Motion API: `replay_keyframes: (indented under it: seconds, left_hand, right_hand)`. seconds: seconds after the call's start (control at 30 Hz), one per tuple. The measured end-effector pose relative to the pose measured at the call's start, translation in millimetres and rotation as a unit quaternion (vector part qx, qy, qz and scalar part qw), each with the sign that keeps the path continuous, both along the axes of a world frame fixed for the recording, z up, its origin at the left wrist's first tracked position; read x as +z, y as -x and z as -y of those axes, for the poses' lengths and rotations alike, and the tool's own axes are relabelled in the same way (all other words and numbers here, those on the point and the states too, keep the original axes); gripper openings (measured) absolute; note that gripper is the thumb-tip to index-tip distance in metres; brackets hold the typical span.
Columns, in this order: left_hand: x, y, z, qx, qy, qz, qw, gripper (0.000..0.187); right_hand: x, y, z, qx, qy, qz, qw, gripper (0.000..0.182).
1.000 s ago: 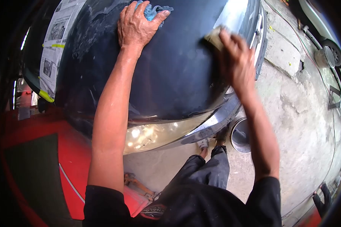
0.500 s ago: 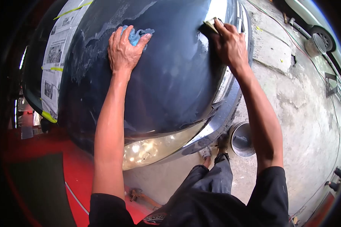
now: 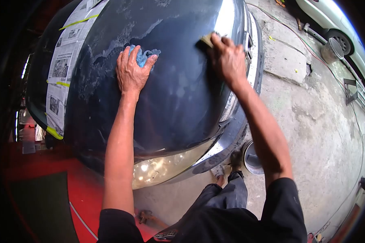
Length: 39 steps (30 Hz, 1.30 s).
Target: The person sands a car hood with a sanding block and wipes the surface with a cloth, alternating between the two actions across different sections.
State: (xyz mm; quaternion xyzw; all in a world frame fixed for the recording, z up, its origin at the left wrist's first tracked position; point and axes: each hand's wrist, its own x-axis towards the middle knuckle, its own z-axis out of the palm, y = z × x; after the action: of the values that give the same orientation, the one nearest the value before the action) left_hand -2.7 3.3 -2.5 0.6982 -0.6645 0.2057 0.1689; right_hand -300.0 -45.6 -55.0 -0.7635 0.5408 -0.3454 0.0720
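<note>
Having moved closer to the left hand (image 3: 133, 73), the right hand (image 3: 230, 61) grasps a small pad (image 3: 207, 40) on the dark car hood (image 3: 178, 109); the left lies over a blue cloth (image 3: 142, 58) there (whether gripping, I cannot tell)

Crumpled blue cloth (image 3: 141, 59), seemingly tan pad (image 3: 207, 40), on dark hood (image 3: 172, 103)

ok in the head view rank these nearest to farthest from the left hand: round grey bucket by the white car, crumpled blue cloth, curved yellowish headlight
From the left hand:
1. Crumpled blue cloth: at its fingers.
2. Curved yellowish headlight: lower in view.
3. Round grey bucket: far right, beside the white car.
</note>
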Motion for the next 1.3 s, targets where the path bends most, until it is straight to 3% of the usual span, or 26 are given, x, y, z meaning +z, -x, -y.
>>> replay_keyframes:
  seconds: [0.03, 0.13, 0.2, 0.27, 0.37, 0.43, 0.5, 0.57, 0.6, 0.63, 0.7, 0.9, 1.03, 1.1, 1.17, 1.23, 1.3]
  left_hand:
    - [1, 0, 1, 0.000, 0.003, 0.000, 1.000, 0.082]
    - [-1, -4, 3, -0.012, 0.008, 0.005, 1.000, 0.081]
    - [-1, -3, 3, -0.014, 0.012, 0.002, 1.000, 0.080]
    - [-1, -3, 3, -0.015, 0.013, 0.002, 1.000, 0.079]
    - [1, 1, 3, -0.016, 0.009, 0.002, 1.000, 0.077]
    - [0, -1, 2, -0.012, 0.007, 0.006, 1.000, 0.076]
    - [0, -4, 2, -0.019, 0.003, 0.015, 1.000, 0.075]
    - [0, -5, 3, -0.023, 0.001, 0.014, 1.000, 0.074]
    - [0, -5, 4, -0.024, 0.002, 0.009, 1.000, 0.073]
    - [0, -6, 5, -0.026, 0.005, 0.005, 1.000, 0.072]
    - [1, -7, 25, -0.056, 0.023, 0.001, 0.998, 0.067]
    - [-15, 111, 75, -0.239, -0.002, 0.041, 0.970, 0.050]
    - [-24, 175, 4, -0.326, -0.116, 0.066, 0.936, 0.044]
    - [-26, 185, -45, -0.352, -0.184, 0.064, 0.915, 0.043]
    - [-33, 183, -98, -0.364, -0.227, 0.070, 0.900, 0.043]
    - [-35, 160, -143, -0.391, -0.259, 0.164, 0.868, 0.045]
    - [-24, 134, -168, -0.374, -0.256, 0.117, 0.884, 0.048]
  right_hand:
    - [-3, -3, -28, 0.009, -0.010, 0.005, 1.000, 0.051]
    - [-33, -7, -127, 0.170, 0.044, -0.018, 0.984, 0.060]
    - [-33, 2, -127, 0.234, 0.061, 0.003, 0.970, 0.071]
    - [-32, 19, -57, 0.160, 0.077, -0.019, 0.984, 0.066]
    - [-19, 27, 53, 0.002, 0.025, 0.009, 1.000, 0.044]
    - [-16, 25, 61, -0.003, 0.034, 0.028, 0.999, 0.047]
    - [-24, 10, 26, -0.038, 0.025, 0.037, 0.998, 0.052]
    - [-28, 0, -64, 0.075, 0.082, -0.055, 0.992, 0.059]
    - [-14, 2, -111, 0.159, 0.022, 0.009, 0.987, 0.066]
    - [-31, -3, -149, 0.202, 0.048, 0.053, 0.977, 0.070]
    - [-40, 5, -201, 0.251, -0.002, 0.055, 0.966, 0.079]
    - [-65, 61, -236, 0.135, -0.147, 0.220, 0.955, 0.066]
    - [-89, 98, -220, 0.026, -0.251, 0.395, 0.884, 0.050]
    - [-89, 109, -208, -0.003, -0.229, 0.401, 0.887, 0.049]
    - [-85, 108, -199, 0.000, -0.193, 0.366, 0.910, 0.055]
    - [-79, 100, -193, 0.015, -0.144, 0.301, 0.943, 0.060]
    - [-75, 84, -197, 0.072, -0.098, 0.255, 0.959, 0.070]
